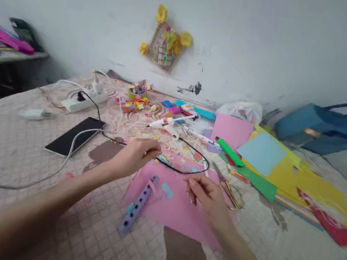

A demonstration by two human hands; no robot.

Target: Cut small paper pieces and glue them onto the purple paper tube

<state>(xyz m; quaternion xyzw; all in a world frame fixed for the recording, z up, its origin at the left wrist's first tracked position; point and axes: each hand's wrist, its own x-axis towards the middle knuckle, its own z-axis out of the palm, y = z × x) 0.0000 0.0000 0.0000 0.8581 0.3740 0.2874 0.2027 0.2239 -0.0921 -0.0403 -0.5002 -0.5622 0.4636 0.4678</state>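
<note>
My left hand [138, 156] hovers over the left part of a pink paper sheet [174, 217], its fingers curled together and their tips turned from view. Above the sheet's right part is my right hand [207, 194], thumb and fingers drawn together; anything between them is too small to make out. Between and below the hands lie a purple strip with dark holes [138, 206] and a small light-blue paper piece [167, 191]. A white hot glue gun [169, 125] rests beyond the hands, its black cable [182, 172] looping across the paper among small paper scraps.
Gold-handled scissors [231, 192] lie right of my right hand, near a green marker-like tool [230, 152] and stacked coloured papers [274, 166]. To the left are a black phone [75, 136], a power strip [84, 103] and a white charger [35, 114]. A blue bag [321, 127] stands far right.
</note>
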